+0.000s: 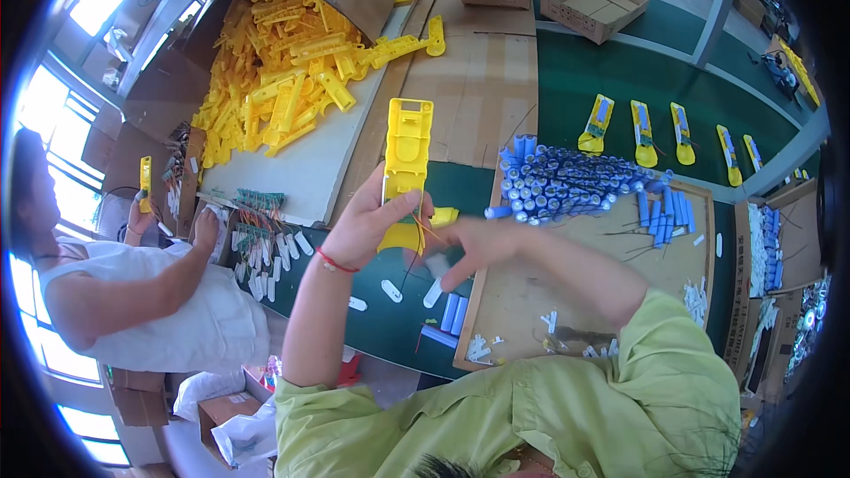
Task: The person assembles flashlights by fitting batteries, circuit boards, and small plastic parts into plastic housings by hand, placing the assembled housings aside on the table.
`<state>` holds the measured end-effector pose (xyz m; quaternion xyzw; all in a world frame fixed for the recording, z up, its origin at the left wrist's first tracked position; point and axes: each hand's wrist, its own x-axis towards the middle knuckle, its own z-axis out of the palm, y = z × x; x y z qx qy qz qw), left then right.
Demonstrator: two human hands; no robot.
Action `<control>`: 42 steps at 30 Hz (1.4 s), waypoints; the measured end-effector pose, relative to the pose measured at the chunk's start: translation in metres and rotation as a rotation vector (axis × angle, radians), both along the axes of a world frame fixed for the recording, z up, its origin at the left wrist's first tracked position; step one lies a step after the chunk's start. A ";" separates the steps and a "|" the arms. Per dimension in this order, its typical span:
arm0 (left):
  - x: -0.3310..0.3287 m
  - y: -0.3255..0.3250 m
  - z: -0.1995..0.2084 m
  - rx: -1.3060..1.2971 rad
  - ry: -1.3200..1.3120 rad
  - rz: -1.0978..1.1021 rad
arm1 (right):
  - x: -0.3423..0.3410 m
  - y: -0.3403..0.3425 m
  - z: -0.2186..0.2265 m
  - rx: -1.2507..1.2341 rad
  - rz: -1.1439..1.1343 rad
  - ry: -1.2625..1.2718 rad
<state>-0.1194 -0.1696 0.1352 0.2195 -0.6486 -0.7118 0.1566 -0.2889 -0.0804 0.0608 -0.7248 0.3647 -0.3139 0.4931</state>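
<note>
My left hand (360, 221) is closed around the lower end of a yellow plastic housing (408, 137), held upright with its hollow inner side showing. Thin wires hang from its lower end. My right hand (474, 246) is beside it, low over the green table, its thumb pointing down at a small white oblong piece (433, 293). Motion smears its other fingers, and whether it grips anything is unclear. Another white piece (391, 290) lies nearby on the table. Behind my hands is another yellow part (403, 237), partly hidden.
A large carton spills yellow housings (283, 71) at the far left. Blue battery cells (567, 181) are heaped on a cardboard tray (522, 301) at right. Several yellow housings with cells (641, 131) line the green table beyond. A co-worker (142, 292) at left holds a yellow housing.
</note>
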 end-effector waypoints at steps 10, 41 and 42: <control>0.026 0.048 -0.043 -0.205 -0.066 0.256 | -0.034 0.118 0.028 -0.007 -0.828 -0.154; 0.016 0.159 -0.067 -0.661 -0.327 -0.092 | -0.006 0.111 0.034 0.083 -0.646 0.117; 0.017 0.156 -0.074 -0.612 -0.237 -0.090 | -0.008 0.108 0.029 0.100 -0.662 0.027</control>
